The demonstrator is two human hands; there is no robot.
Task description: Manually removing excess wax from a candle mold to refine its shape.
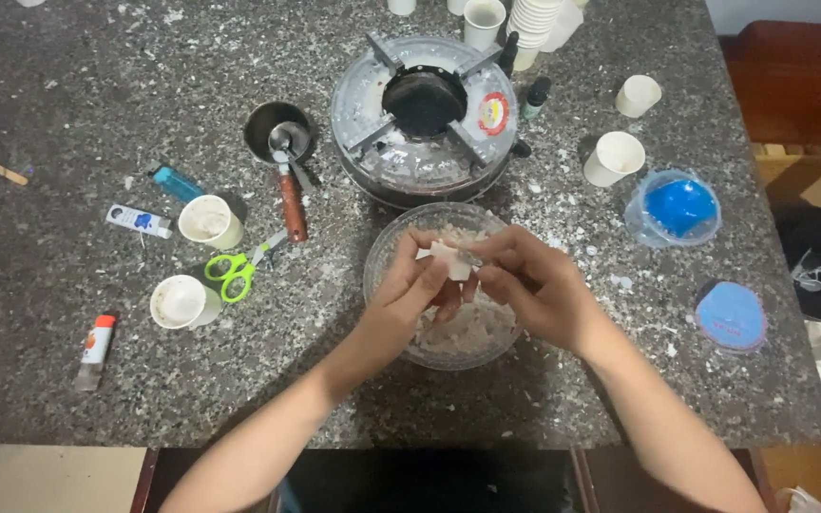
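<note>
Pinching a small white chunk [450,259] between both sets of fingertips, left hand [412,285] and right hand [525,281] are meeting above the clear glass bowl [384,249]. Both grips are closing tightly on the chunk, fingers curled. Bowl is sitting on the speckled stone table [68,114], holding pale flakes, just in front of the round gas burner [423,119]. Green scissors [233,274] are lying to its left, near two white cups.

bowl [387,249] contents partly hidden by hands, cups [401,6] cut off at top
</note>
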